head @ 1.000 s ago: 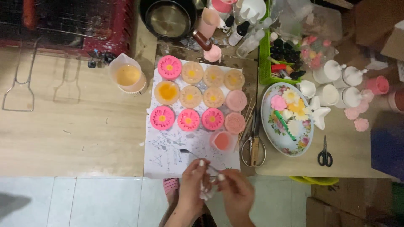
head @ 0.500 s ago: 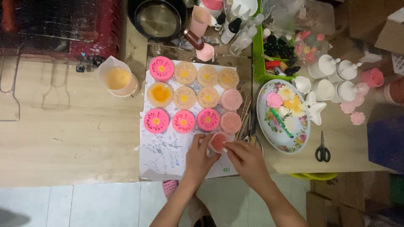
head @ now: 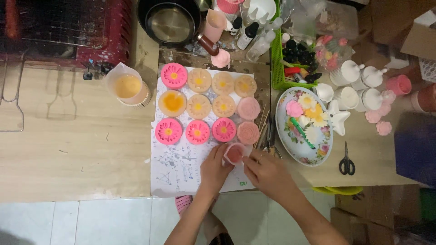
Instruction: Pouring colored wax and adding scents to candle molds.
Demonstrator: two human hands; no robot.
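Observation:
My left hand and my right hand meet around a small clear cup of pink liquid standing on the white paper sheet. The left fingers grip its left side. The right fingertips touch its right rim, pinching something too small to make out. Just above the cup lie rows of round flower moulds: bright pink ones, tan ones, pale pink ones and one filled with yellow liquid.
A plastic cup of yellow liquid stands left of the paper. To the right lie wooden sticks, an oval floral plate with soap flowers and black scissors. Pots, bottles and a green basket crowd the back.
Both hands have moved up from the paper's lower edge to the small pink cup and closed around it. The view has shifted slightly.

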